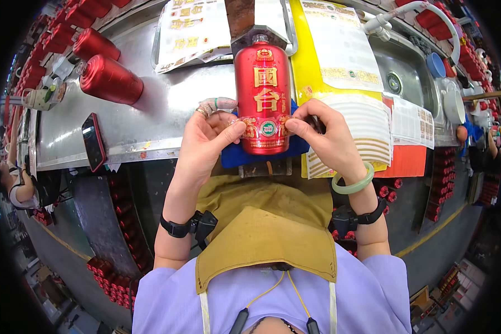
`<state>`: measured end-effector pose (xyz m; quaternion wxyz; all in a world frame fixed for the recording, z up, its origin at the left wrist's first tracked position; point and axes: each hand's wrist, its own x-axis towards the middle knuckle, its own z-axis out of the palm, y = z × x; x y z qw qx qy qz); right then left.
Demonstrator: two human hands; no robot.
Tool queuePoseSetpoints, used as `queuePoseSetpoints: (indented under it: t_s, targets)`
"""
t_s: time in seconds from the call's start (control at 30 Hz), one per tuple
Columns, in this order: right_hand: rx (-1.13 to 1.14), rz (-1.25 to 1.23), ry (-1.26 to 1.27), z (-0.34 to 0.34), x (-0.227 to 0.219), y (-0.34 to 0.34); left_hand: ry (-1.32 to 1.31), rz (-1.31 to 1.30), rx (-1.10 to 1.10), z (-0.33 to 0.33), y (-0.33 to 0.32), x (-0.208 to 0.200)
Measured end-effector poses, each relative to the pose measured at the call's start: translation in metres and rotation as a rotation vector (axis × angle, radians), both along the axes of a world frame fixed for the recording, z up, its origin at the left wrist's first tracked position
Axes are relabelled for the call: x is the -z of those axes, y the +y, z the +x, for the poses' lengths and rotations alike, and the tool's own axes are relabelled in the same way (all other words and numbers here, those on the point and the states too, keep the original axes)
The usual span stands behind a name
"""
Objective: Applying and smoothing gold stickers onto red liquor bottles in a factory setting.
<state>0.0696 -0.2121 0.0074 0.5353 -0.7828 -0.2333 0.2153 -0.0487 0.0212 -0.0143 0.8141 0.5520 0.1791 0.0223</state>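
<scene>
A glossy red bottle [263, 72] with raised gold characters lies in front of me, its neck at a dark metal rest [240, 39] and its lower end over a blue cloth [236, 158]. Across its lower part runs a clear decal strip [268, 128] with gold pattern and a round green-and-white emblem. My left hand [206, 131], its index finger wrapped, pinches the strip's left end between thumb and fingers. On the other side my right hand [329, 133], with a pale green bangle at its wrist, pinches the right end. Both thumbs are at the bottle's sides.
Two red bottles [111, 79] stand at the left on the metal table [167, 117], with a phone [94, 142] near its front edge. Printed decal sheets [342, 50] lie on yellow backing at right, beside a sink [414, 72] and curved faucet [409, 8]. Another person [25, 189] is far left.
</scene>
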Motion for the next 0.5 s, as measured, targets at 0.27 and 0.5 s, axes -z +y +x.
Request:
queuePoseSetpoints:
  t_s: [0.27, 0.5]
  targets:
    - [-0.018, 0.035, 0.014, -0.001, 0.003, -0.002, -0.012, 0.038, -0.019, -0.001, -0.003, -0.002]
    - [0.144, -0.093, -0.108, 0.006, -0.007, -0.005, 0.026, 0.021, -0.008, 0.0, -0.002, -0.009]
